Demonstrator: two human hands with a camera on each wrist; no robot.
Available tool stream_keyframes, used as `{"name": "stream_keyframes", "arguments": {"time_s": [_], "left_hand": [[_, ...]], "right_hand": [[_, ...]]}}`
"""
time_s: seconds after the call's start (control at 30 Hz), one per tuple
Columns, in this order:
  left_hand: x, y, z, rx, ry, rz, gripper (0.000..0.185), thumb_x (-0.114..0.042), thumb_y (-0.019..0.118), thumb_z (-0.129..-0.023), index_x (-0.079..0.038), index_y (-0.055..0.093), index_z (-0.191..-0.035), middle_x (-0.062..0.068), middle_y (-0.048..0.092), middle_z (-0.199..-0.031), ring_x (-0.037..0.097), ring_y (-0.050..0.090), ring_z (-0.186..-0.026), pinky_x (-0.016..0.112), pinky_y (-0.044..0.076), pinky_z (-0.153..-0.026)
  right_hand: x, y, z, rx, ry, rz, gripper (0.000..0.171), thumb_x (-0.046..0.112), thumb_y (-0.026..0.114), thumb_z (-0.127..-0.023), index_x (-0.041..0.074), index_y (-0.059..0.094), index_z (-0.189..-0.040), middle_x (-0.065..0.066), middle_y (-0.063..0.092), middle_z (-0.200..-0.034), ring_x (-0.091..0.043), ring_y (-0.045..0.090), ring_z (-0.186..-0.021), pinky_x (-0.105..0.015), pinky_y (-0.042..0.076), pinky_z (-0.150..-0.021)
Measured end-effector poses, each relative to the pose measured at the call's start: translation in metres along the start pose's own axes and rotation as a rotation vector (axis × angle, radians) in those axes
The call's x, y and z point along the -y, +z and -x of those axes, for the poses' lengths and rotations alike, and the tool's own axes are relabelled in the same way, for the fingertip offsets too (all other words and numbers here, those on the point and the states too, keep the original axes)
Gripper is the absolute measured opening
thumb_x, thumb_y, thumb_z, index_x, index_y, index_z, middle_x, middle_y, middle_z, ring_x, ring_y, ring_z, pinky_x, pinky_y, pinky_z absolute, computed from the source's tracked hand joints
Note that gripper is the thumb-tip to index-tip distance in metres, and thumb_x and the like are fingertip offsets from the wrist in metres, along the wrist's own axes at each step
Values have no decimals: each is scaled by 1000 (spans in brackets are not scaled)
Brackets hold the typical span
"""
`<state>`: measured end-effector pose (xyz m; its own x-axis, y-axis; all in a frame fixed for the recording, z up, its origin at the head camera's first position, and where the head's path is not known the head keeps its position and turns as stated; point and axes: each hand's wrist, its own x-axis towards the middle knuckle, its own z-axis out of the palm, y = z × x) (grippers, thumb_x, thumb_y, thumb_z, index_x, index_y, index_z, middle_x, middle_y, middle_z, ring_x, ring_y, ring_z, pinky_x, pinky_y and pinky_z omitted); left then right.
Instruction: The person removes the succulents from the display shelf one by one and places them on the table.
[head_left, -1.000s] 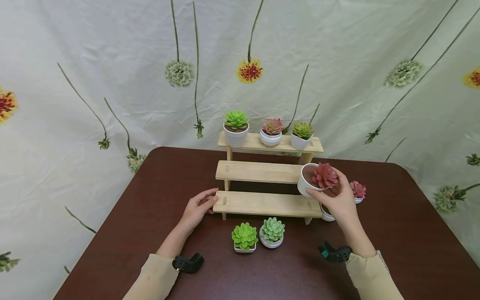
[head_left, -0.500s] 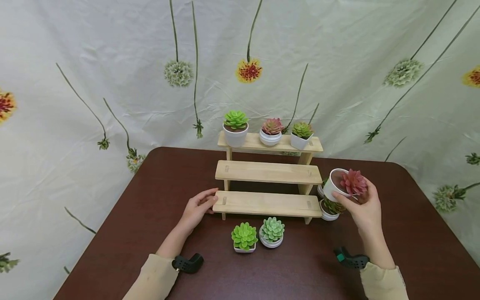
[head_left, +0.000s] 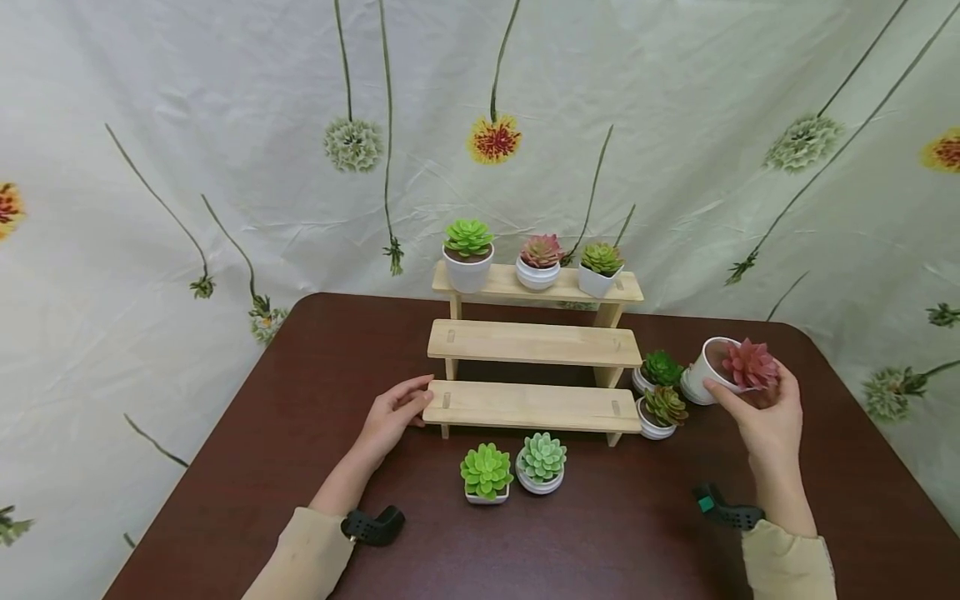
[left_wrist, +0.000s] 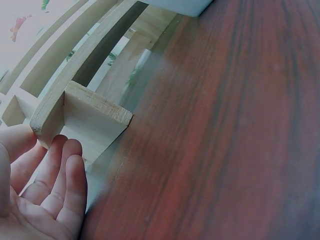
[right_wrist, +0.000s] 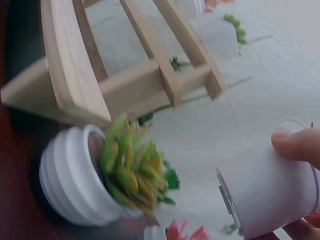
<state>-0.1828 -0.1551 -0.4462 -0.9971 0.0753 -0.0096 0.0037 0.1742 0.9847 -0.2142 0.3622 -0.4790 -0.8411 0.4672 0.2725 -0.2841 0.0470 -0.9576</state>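
Observation:
My right hand (head_left: 772,421) grips a white pot with a red succulent (head_left: 752,364), tilted toward the right. In the right wrist view the pot's underside edge and side (right_wrist: 270,190) show, the thumb on its side. It is held right of the wooden three-step plant stand (head_left: 525,406). At the stand's left end, my left hand (head_left: 390,417) pinches the lowest shelf's end, thumb above and fingers below, as the left wrist view shows. Near the stand's right end are a dark green succulent (head_left: 662,367) and an olive-green succulent (head_left: 664,406), both in white pots.
On the top shelf stand a bright green succulent (head_left: 468,239), a pinkish one (head_left: 542,252) and a yellow-green one (head_left: 602,259). Before the stand sit two more potted succulents, one lime green (head_left: 486,471), one pale green (head_left: 542,458). A pink succulent (right_wrist: 186,231) shows behind the held pot.
My right hand has carried the red succulent from in front of the stand's middle shelf out to the right, past the two small pots. The left hand stays at the shelf's end.

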Motion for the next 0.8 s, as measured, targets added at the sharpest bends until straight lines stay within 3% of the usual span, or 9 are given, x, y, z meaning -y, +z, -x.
{"name": "stream_keyframes", "arguments": {"time_s": [0.13, 0.33, 0.63, 0.8], "left_hand": [[-1, -1, 1, -2, -1, -5, 39, -11, 57, -94, 4, 52, -130, 18, 63, -103, 13, 57, -74, 32, 52, -69], [20, -3, -8, -11, 0, 22, 41, -19, 61, -93, -2, 54, -130, 15, 63, -104, 14, 57, -74, 29, 52, -68], [31, -2, -10, -20, 111, 13, 42, -26, 62, -91, -4, 58, -127, 8, 65, -97, 14, 57, -71, 28, 52, -63], [23, -2, -8, -9, 38, 24, 42, -23, 61, -93, -4, 56, -130, 13, 64, -102, 15, 57, -73, 29, 52, -66]], "right_hand": [[1, -8, -3, -38, 22, -24, 89, 1, 87, -61, 20, 42, -135, -2, 55, -131, -14, 56, -112, -11, 46, -79], [5, -19, -7, -124, 98, 19, 92, 10, 90, -59, 24, 40, -135, 2, 51, -133, -12, 51, -116, -9, 45, -76], [5, -29, -8, -216, 220, 52, 101, 17, 93, -54, 26, 37, -138, 3, 43, -139, -10, 41, -125, -10, 41, -88], [16, -24, 0, -269, 317, 112, 103, 17, 92, -57, 27, 32, -141, 4, 37, -143, -8, 36, -128, -12, 35, -96]]}}
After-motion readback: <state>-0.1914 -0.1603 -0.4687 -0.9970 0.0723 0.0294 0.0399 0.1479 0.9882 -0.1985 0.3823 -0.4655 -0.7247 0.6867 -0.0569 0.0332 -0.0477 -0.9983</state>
